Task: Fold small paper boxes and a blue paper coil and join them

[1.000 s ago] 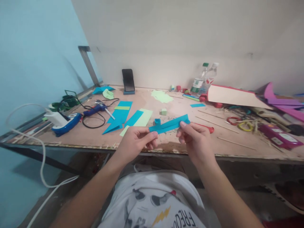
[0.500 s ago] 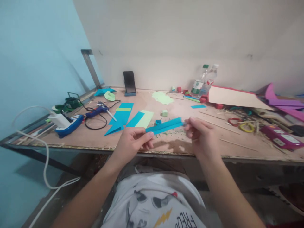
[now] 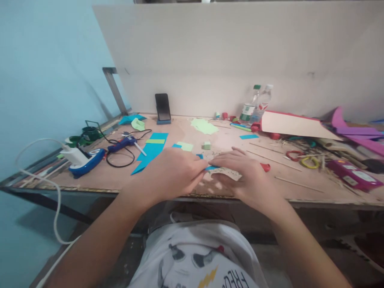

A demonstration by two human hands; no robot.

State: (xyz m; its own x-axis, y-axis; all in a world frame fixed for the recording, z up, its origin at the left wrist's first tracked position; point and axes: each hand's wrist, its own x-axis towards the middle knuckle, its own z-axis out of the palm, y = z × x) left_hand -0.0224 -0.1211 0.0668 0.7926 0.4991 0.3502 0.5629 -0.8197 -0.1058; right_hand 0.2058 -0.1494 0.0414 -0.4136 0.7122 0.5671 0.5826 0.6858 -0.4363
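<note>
Low over the front of the table, both hands meet at a blue paper strip (image 3: 212, 168) that is mostly covered by the fingers. My left hand (image 3: 175, 172) is closed on the strip's left part, its back turned toward me. Opposite it, my right hand (image 3: 247, 172) lays outstretched fingers over the strip's right end, with the thumb lower and apart. A small blue paper piece (image 3: 199, 156) peeks out just behind the left fingers. Beyond that sits a small pale green paper cube (image 3: 207, 145). A red piece (image 3: 265, 167) lies beside the right hand.
Left are a blue glue gun (image 3: 123, 144) with its cable, blue paper (image 3: 156, 148) and a power strip (image 3: 87, 162). A phone (image 3: 163, 107) stands behind. Right are bottles (image 3: 247, 110), a cream sheet (image 3: 294, 124), thin sticks (image 3: 298, 184) and a magenta box (image 3: 354, 175).
Both hands have come together and the strip, earlier held stretched between them, is now mostly hidden under the fingers. The red piece beside my right hand has come into sight.
</note>
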